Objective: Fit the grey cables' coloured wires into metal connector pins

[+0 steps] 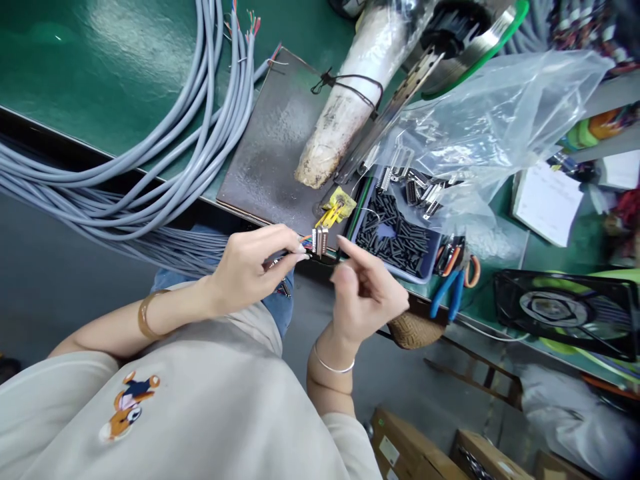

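Note:
My left hand (263, 267) is closed in a pinch around thin coloured wires (306, 240) at the front edge of the dark metal plate (267, 160). Just beyond its fingertips is a small multi-pin connector (320, 241); whether the wires are joined to it, I cannot tell. My right hand (367, 290) hovers to the right of the connector, index finger stretched out and thumb apart from it, the other fingers curled. Nothing clear shows in it. A yellow piece (336, 208) sits on the plate right behind the connector.
Grey cables (200, 133) lie bundled at left. A white wrapped cylinder (345, 100) leans over the plate. The blue tray (431, 257) holds short black tubes; metal connectors (420, 190) lie by a plastic bag (480, 127). Blue-handled pliers (450, 290) and a fan (565, 310) are at right.

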### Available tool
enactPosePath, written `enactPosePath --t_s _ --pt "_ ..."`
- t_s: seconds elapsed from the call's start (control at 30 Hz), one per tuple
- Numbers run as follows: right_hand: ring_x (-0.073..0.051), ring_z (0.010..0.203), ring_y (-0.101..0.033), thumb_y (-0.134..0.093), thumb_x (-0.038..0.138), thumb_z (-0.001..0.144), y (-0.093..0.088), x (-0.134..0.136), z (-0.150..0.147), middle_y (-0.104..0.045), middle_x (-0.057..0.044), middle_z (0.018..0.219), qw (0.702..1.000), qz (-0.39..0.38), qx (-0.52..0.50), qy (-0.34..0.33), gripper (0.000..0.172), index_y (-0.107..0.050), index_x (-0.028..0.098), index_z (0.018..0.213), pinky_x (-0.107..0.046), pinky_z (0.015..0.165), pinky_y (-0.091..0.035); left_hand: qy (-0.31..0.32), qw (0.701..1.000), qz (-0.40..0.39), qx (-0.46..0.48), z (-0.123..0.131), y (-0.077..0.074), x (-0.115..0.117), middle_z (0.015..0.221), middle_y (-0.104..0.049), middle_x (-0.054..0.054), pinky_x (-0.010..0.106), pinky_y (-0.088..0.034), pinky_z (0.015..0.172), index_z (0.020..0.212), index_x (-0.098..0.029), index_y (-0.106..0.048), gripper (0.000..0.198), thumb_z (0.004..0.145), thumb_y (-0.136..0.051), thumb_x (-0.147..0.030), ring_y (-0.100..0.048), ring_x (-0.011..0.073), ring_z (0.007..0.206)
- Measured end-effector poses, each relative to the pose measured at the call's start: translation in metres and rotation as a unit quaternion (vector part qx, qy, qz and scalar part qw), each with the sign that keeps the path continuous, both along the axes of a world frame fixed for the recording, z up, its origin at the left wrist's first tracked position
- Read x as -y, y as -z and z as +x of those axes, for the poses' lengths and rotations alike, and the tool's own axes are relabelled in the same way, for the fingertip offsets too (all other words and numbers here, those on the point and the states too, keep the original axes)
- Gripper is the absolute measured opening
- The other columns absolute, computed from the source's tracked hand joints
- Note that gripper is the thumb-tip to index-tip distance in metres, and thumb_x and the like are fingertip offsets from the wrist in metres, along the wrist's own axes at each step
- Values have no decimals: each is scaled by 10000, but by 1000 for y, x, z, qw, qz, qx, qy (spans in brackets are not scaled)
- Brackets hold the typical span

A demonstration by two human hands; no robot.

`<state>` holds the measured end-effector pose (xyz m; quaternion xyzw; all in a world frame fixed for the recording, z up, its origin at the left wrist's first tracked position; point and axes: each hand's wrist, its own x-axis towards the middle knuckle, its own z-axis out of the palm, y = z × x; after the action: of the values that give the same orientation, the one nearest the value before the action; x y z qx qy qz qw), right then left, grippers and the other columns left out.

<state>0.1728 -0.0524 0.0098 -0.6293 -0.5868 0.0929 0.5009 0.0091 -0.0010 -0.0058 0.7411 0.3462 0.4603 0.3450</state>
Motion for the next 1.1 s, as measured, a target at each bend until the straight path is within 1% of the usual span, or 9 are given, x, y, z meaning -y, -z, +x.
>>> enactPosePath --t_s 0.13,0.2,0.27,0.37,0.5,0.6,0.73,0.87,1.1 --pt "-76 385 -481 -539 273 979 1 -2 -2 -608 60 644 986 141 -54 65 187 -610 264 1152 -222 344 -303 5 983 -181 41 -1 -4 -10 628 -647 -4 197 -361 458 763 -144 -667 96 848 -704 -169 -522 74 510" --pt "-107 490 -643 -553 191 975 3 -2 -2 -722 33 781 989 126 -52 63 199 -573 267 1158 -231 403 -468 22 969 -241 58 -3 -6 -16 518 -517 -50 203 -240 401 750 -142 -662 102 828 -715 -180 -361 43 420" --pt "-153 704 -768 -595 145 954 8 -2 -2 -779 -7 931 995 81 -38 37 168 -589 237 1095 -290 593 -628 41 957 -280 71 -4 -9 -21 480 -435 -73 208 -170 387 751 -143 -658 97 824 -707 -184 -269 30 398" --pt "-192 934 -789 -672 149 910 15 -4 -2 -794 -41 1034 1000 13 -10 -25 104 -625 211 979 -332 772 -663 56 947 -308 77 -5 -12 -26 474 -422 -74 206 -161 381 763 -150 -657 94 830 -701 -199 -265 31 393" --pt "-176 941 -785 -662 204 922 23 -9 -5 -788 -72 1117 998 -40 -22 -44 40 -624 213 931 -298 755 -652 36 962 -265 53 -2 -14 -27 513 -493 -54 212 -196 390 768 -151 -668 87 836 -699 -196 -304 36 409" --pt "-163 913 -789 -665 190 915 28 -13 -8 -793 -64 1114 999 -30 -28 -33 65 -607 219 920 -276 763 -651 -19 987 -159 10 2 -13 -27 596 -598 -31 214 -269 433 778 -153 -683 64 842 -677 -151 -378 46 458" --pt "-177 920 -792 -659 186 914 29 -16 -9 -793 -66 1123 999 -2 12 -30 79 -594 228 929 -289 753 -660 -60 997 -45 -32 6 -14 -29 714 -697 -10 215 -385 527 799 -161 -688 92 862 -638 -115 -494 65 542" --pt "-200 976 -788 -637 186 926 23 -21 -7 -794 -73 1111 999 9 19 -34 75 -577 225 906 -316 766 -669 -47 998 -15 -48 6 -18 -34 754 -720 -1 221 -426 576 809 -156 -688 107 878 -622 -107 -548 74 583" --pt "-205 1001 -784 -651 154 912 19 -29 -7 -799 -57 1095 999 25 19 -44 115 -572 230 879 -322 810 -665 -58 996 -39 -47 7 -20 -38 740 -715 -6 239 -464 600 821 -175 -691 93 871 -649 -110 -618 100 643"
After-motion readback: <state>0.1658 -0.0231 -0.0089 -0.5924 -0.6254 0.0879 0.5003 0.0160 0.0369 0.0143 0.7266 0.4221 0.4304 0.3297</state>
